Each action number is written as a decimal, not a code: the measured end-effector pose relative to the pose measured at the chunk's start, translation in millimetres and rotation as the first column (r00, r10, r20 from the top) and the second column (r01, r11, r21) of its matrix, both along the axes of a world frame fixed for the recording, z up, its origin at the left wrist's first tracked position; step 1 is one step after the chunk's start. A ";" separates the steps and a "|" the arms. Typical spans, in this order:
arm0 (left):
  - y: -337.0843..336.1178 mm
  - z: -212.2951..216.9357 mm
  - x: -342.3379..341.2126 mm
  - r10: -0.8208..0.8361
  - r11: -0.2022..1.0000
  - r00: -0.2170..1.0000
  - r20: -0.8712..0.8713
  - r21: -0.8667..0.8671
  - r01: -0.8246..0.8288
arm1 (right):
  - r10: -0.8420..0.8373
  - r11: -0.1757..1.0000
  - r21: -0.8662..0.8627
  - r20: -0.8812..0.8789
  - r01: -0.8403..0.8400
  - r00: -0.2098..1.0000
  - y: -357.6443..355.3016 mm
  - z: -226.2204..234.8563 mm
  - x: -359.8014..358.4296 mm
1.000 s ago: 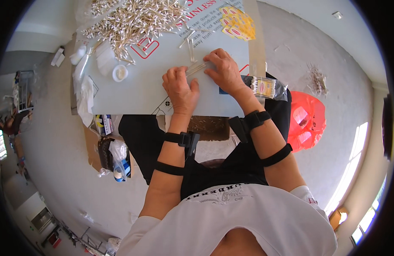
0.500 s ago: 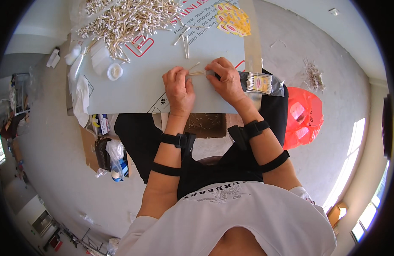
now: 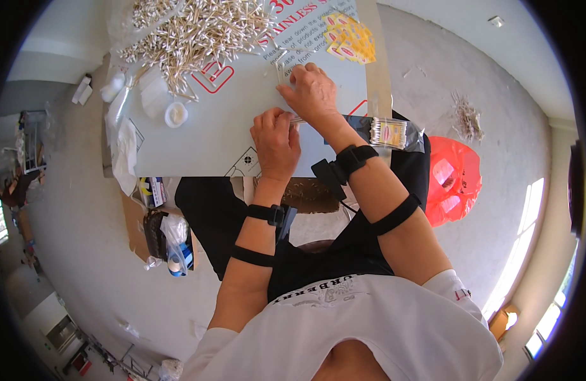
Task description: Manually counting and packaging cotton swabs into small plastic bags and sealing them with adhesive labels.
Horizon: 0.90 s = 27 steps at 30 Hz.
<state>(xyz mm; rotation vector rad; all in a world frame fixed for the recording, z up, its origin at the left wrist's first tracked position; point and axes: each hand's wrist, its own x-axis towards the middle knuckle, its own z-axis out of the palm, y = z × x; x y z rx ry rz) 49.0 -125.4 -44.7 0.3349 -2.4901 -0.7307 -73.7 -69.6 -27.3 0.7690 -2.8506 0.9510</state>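
My left hand point(image 3: 276, 143) is closed near the front of the metal-topped table, holding a small bunch of cotton swabs point(image 3: 297, 119) that sticks out past its thumb. Just beyond it, my right hand point(image 3: 313, 93) reaches over the tabletop, thumb apart from the bent fingers, beside a few loose swabs point(image 3: 281, 71). Its fingertips are partly hidden. A big heap of cotton swabs point(image 3: 198, 38) covers the far left. Under my right forearm lies a clear pack of swabs with a yellow label point(image 3: 389, 133).
Yellow printed cards point(image 3: 351, 39) lie at the far right of the table point(image 3: 204, 149). A small round white tub point(image 3: 176, 114) stands left. An open cardboard box point(image 3: 309, 194) sits below the front edge, a red plastic bag point(image 3: 455, 181) on the floor at right.
My right hand has left the bunch and moved away from me and slightly left, toward the loose swabs. My left hand keeps the bunch and has shifted slightly right.
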 end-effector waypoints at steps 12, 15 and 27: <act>1.0 1.3 -2.4 0.003 1.000 1.000 0.002 -0.025 -0.003 | -0.112 0.989 0.114 0.118 0.099 0.987 -15.2 6.0 -11.0; 2.2 2.7 -3.6 -0.008 1.000 1.000 -0.008 -0.019 0.008 | -0.130 0.985 0.124 0.085 0.119 0.988 -7.0 -0.4 -18.5; 2.6 4.3 -0.7 -0.035 0.993 0.999 0.037 -0.115 0.039 | 0.357 0.910 -0.235 0.027 -0.341 0.934 40.5 -1.8 -23.0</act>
